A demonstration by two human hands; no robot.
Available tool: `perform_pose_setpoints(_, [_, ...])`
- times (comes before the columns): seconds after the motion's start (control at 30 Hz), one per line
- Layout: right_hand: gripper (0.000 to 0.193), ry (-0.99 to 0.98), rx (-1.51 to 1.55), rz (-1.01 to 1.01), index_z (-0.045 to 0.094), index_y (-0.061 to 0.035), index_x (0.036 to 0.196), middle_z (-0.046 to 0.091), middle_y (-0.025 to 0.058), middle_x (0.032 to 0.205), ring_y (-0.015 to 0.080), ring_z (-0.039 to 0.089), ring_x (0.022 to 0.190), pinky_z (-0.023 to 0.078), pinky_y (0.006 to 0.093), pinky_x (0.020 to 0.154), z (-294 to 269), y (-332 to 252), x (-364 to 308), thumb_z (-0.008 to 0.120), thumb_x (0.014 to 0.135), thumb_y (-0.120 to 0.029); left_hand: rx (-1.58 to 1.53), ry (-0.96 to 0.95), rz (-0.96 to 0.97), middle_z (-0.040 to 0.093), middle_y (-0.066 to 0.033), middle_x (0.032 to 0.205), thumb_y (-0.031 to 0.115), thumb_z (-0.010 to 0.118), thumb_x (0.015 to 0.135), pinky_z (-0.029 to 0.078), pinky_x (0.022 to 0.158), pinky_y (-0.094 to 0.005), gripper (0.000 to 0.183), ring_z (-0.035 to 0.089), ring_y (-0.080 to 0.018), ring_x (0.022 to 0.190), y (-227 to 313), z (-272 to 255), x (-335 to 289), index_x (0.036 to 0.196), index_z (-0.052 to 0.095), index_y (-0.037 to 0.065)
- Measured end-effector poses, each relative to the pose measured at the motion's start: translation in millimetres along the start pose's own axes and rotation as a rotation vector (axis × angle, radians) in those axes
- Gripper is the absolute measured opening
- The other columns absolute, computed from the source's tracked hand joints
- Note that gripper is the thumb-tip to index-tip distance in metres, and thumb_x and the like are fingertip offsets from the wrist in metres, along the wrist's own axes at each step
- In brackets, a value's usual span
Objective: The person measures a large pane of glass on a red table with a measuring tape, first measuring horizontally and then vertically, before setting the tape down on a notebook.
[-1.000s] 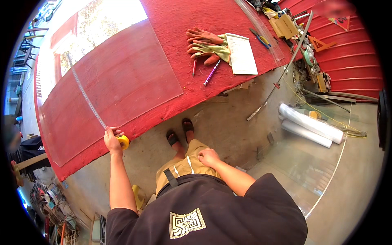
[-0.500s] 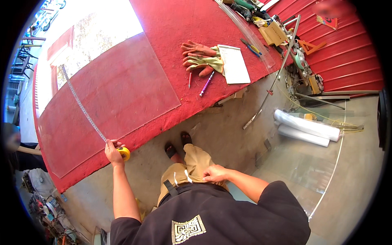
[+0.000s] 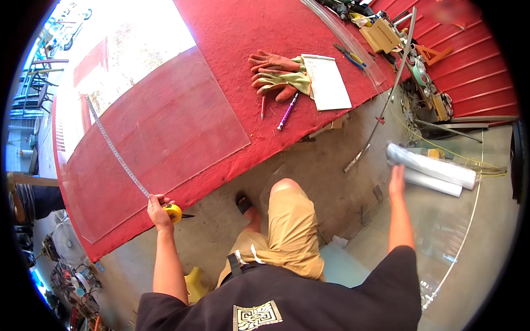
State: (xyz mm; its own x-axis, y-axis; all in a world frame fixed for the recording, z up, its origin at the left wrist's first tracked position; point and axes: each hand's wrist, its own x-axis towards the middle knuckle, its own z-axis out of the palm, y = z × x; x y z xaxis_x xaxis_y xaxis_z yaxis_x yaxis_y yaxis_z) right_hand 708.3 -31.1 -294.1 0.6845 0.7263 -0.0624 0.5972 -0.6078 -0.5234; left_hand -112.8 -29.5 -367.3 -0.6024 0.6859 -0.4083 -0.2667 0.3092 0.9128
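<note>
My left hand (image 3: 159, 213) is closed around a yellow tape measure (image 3: 174, 212) at the near edge of the red-covered table (image 3: 237, 33). Its pulled-out blade (image 3: 113, 147) runs away from me over a clear glass sheet (image 3: 176, 118) lying on the cloth. Sunlight glares off the sheet's far part. Out to my right, my right hand (image 3: 397, 182) is raised in the air with straight fingers and holds nothing; it is slightly blurred. Below it in the picture lies another clear sheet, seen faintly over the floor.
Rubber-palmed gloves (image 3: 280, 74), a white notepad (image 3: 327, 83), a red pencil (image 3: 263, 107), a purple pen (image 3: 287, 112) and pliers (image 3: 350, 56) lie on the table. A long metal bar (image 3: 395, 83) leans by its right corner. Plastic-wrapped rolls (image 3: 433, 165) lie on the floor; a yellow stool (image 3: 195, 284) stands near me.
My right hand has left my waist and swung out to the right, fingers straight. One knee has come up into view, mid-step. The left hand still holds the tape measure at the table edge.
</note>
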Motion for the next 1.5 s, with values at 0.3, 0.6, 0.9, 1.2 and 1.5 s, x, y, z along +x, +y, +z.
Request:
perform_pose_setpoints(0.3, [0.077, -1.019, 0.606, 0.825, 0.042, -0.0055, 0.158, 0.034, 0.0142, 0.168, 0.0297, 0.028, 0.155, 0.023, 0.0464, 0.125, 182, 33, -205, 0.041, 0.106, -0.063, 0.05, -0.005, -0.045, 0.061, -0.0061, 0.076, 0.042, 0.044, 0.112, 0.056, 0.059, -0.0305, 0.043, 0.065, -0.0192, 0.061, 1, -3, 5, 0.096, 0.059, 0.005])
perform_pose_setpoints(0.6, [0.079, 0.265, 0.281, 0.52, 0.035, 0.0007, 0.159, 0.029, 0.0183, 0.168, 0.0276, 0.032, 0.154, 0.022, 0.0412, 0.127, 145, 48, -159, 0.036, 0.108, -0.059, 0.06, -0.027, -0.04, 0.062, -0.0054, 0.076, 0.045, 0.046, 0.111, 0.054, 0.06, -0.0314, 0.043, 0.065, -0.0187, 0.064, -1, -2, 4, 0.098, 0.061, 0.007])
perform_pose_setpoints(0.9, [0.083, -0.22, 0.051, 0.376, 0.037, 0.0, 0.158, 0.035, 0.0178, 0.166, 0.0282, 0.03, 0.154, 0.025, 0.0409, 0.125, 86, 102, -119, 0.036, 0.106, -0.065, 0.076, -0.039, -0.052, 0.062, -0.0061, 0.077, 0.044, 0.044, 0.111, 0.056, 0.063, -0.0319, 0.044, 0.066, -0.019, 0.065, -2, -5, 6, 0.1, 0.061, 0.006])
perform_pose_setpoints(1.2, [0.078, -1.136, 0.458, 0.824, 0.046, -0.0019, 0.154, 0.043, 0.0141, 0.163, 0.0239, 0.037, 0.152, 0.028, 0.0377, 0.123, 213, 80, -227, 0.039, 0.106, -0.064, 0.084, -0.053, -0.099, 0.063, -0.0059, 0.08, 0.045, 0.044, 0.111, 0.055, 0.064, -0.0326, 0.044, 0.067, -0.0192, 0.069, 3, -5, 5, 0.102, 0.062, 0.006])
perform_pose_setpoints(1.5, [0.06, -0.62, 0.283, 0.619, 0.057, 0.0024, 0.141, 0.062, 0.0186, 0.139, 0.0292, 0.059, 0.127, 0.045, 0.0465, 0.106, 252, 69, -234, 0.044, 0.107, -0.045, 0.106, -0.026, -0.055, 0.063, -0.0059, 0.079, 0.045, 0.043, 0.111, 0.055, 0.063, -0.032, 0.045, 0.066, -0.0188, 0.066, -1, -5, 6, 0.101, 0.063, 0.006])
